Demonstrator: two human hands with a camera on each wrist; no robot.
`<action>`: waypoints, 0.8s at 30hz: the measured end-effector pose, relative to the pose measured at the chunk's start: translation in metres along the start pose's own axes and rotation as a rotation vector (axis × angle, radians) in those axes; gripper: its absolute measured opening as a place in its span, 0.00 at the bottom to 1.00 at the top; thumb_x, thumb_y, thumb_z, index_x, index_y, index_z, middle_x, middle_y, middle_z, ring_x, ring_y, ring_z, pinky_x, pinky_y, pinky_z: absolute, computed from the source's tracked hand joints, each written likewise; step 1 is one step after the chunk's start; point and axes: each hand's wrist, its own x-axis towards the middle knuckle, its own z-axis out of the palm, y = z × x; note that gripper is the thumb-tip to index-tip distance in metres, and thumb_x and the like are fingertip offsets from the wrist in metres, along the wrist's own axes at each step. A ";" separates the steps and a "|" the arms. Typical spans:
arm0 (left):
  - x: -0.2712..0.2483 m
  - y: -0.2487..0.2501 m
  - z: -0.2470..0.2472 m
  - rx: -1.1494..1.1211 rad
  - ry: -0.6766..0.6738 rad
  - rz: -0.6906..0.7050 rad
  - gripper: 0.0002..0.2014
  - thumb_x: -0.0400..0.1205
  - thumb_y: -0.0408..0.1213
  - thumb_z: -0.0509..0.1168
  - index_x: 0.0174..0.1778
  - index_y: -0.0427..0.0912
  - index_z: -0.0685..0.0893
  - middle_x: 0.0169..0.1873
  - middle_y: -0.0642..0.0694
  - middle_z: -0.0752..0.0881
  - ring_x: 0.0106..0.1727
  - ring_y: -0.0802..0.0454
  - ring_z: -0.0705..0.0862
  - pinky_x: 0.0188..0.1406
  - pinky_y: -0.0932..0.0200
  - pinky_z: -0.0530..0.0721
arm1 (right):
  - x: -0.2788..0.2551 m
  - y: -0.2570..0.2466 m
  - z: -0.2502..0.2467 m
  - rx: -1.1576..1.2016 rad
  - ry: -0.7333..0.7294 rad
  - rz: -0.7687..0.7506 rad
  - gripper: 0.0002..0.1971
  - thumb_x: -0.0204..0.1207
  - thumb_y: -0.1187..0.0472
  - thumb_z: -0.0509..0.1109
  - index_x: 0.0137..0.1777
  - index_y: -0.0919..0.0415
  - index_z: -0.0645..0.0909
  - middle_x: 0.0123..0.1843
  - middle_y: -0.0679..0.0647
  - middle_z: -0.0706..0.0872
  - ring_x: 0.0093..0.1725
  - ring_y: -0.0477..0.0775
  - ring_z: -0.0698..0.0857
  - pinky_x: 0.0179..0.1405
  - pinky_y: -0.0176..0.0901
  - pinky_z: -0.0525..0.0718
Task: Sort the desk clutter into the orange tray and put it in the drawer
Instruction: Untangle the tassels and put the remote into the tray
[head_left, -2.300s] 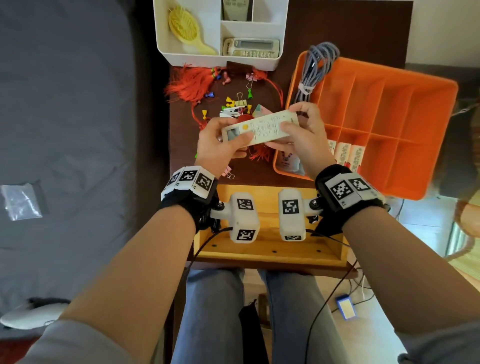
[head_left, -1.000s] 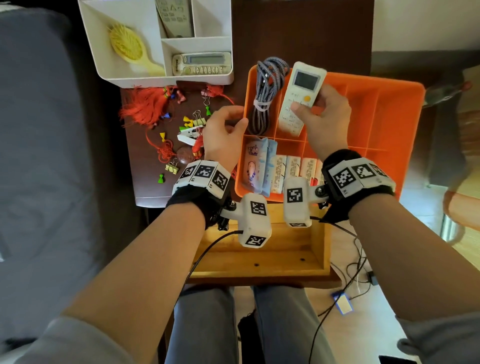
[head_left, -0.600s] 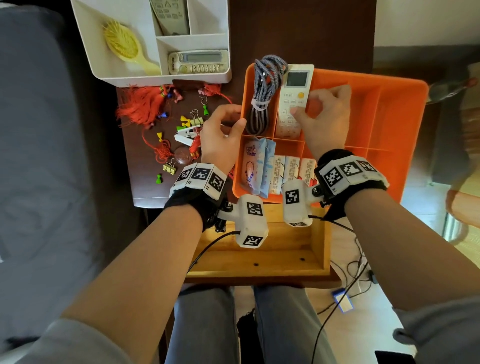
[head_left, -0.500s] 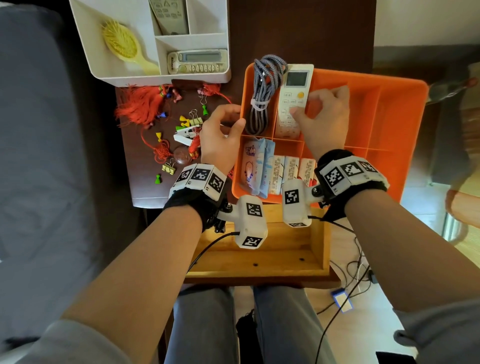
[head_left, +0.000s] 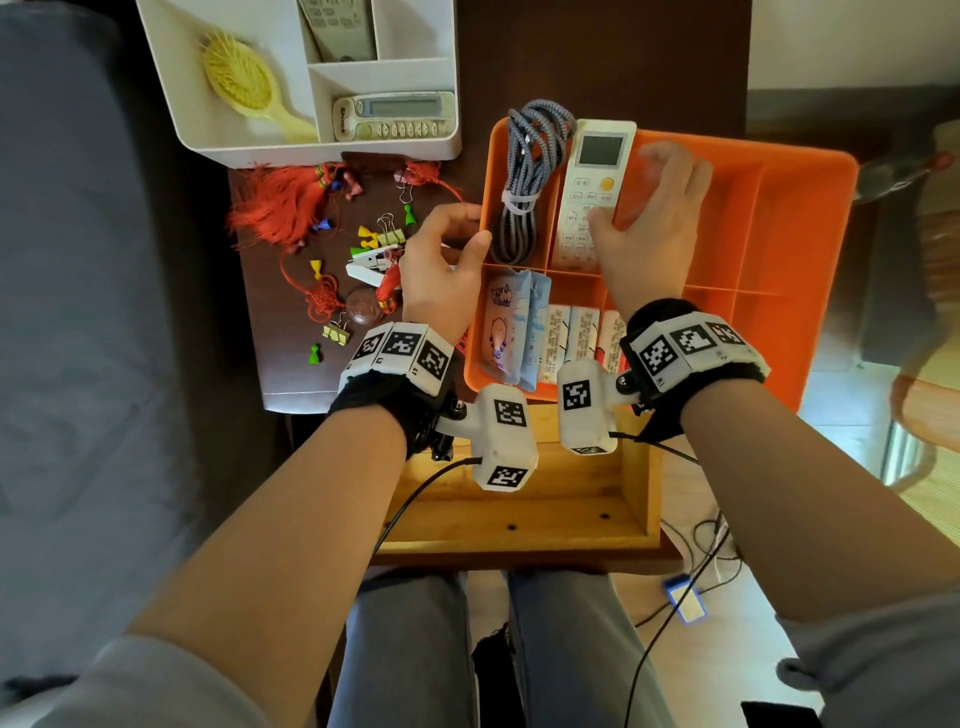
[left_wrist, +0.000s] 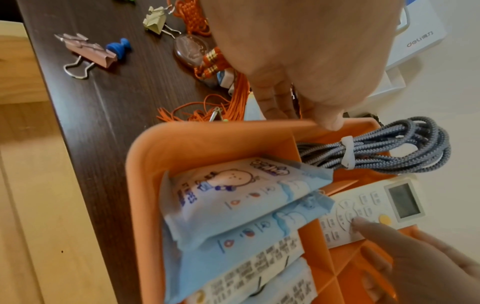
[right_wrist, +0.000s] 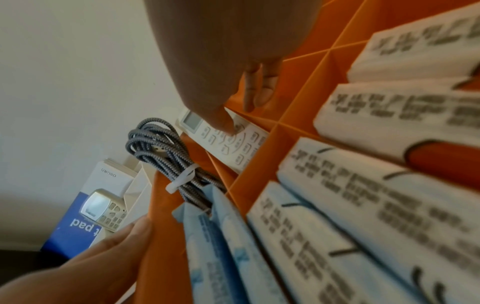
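Note:
The orange tray (head_left: 800, 270) lies on the dark desk, partly over the open wooden drawer (head_left: 519, 509). A white remote (head_left: 597, 171) lies in a back compartment beside a coiled grey cable (head_left: 530, 171). Tissue packets (head_left: 509, 322) fill the near-left compartments. My right hand (head_left: 649, 223) hovers over the remote with the thumb touching its buttons (right_wrist: 241, 148) and the fingers lifted and spread. My left hand (head_left: 441, 270) holds the tray's left wall (left_wrist: 145, 148), thumb tip on the rim and fingers outside.
Red tassels (head_left: 280, 208), binder clips (head_left: 387, 234) and small coloured pins lie on the desk left of the tray. A white organiser (head_left: 208, 130) at the back holds a yellow hairbrush (head_left: 244, 83) and other remotes (head_left: 395, 114). A grey bed lies to the left.
The right hand carried the white remote from over the desk into the tray's back compartment and lifted its fingers off it. The left hand let go of the remote and took the tray's left wall.

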 end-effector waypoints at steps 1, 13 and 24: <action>0.000 0.000 0.000 0.000 -0.001 0.000 0.09 0.79 0.30 0.64 0.55 0.40 0.82 0.40 0.56 0.83 0.39 0.74 0.80 0.40 0.80 0.74 | 0.001 0.000 0.000 0.002 -0.014 -0.035 0.29 0.71 0.66 0.72 0.72 0.56 0.68 0.69 0.57 0.70 0.49 0.43 0.78 0.45 0.31 0.82; -0.002 0.003 0.000 0.032 0.003 -0.015 0.10 0.80 0.31 0.63 0.57 0.41 0.82 0.44 0.52 0.84 0.43 0.68 0.79 0.40 0.81 0.74 | -0.002 0.001 0.000 -0.092 -0.086 -0.182 0.34 0.76 0.68 0.66 0.80 0.49 0.60 0.72 0.58 0.68 0.48 0.45 0.80 0.43 0.37 0.86; -0.019 -0.012 -0.022 0.057 0.101 -0.078 0.09 0.81 0.30 0.63 0.54 0.40 0.84 0.45 0.50 0.87 0.40 0.68 0.81 0.44 0.77 0.77 | -0.038 0.000 0.003 0.070 -0.012 -0.143 0.25 0.75 0.69 0.67 0.72 0.58 0.71 0.66 0.56 0.73 0.39 0.35 0.76 0.41 0.28 0.82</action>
